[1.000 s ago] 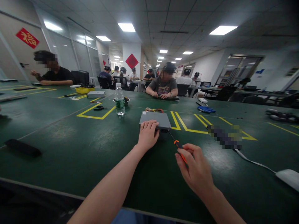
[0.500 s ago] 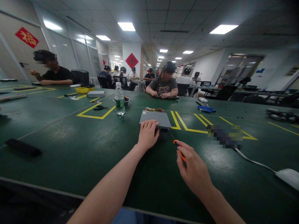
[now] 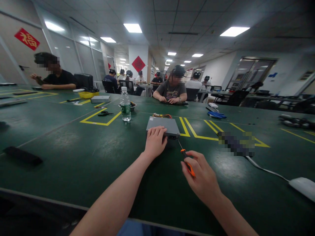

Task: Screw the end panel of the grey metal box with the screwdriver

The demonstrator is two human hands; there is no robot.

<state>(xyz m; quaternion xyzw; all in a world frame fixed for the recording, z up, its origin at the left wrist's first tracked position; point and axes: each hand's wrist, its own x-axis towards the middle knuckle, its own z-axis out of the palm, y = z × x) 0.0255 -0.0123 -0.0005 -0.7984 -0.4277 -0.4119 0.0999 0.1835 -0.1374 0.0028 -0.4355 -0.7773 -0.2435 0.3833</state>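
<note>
A grey metal computer power supply (image 3: 162, 124) lies on the green table, its coloured wires (image 3: 162, 115) bunched at the far side. My left hand (image 3: 155, 139) holds it by the near left part, with the fingers over the top and the thumb down the front face. In my right hand (image 3: 200, 173) is a screwdriver (image 3: 188, 164) with an orange and black handle, pinched between thumb and fingers. Its thin shaft points up and left to the lower right corner of the power supply's front. Whether the tip sits in a screw is too small to tell.
A water bottle (image 3: 125, 105) stands behind to the left, before a bowl (image 3: 133, 106). A black object (image 3: 23, 155) lies at left; a white cable (image 3: 265, 170) runs at right. Blue gloves (image 3: 216, 115) lie farther back. A co-worker (image 3: 172, 87) sits opposite.
The screwdriver's handle has shifted slightly down and left, and my right hand's fingers have changed their hold on it. My left hand and the power supply have stayed in place.
</note>
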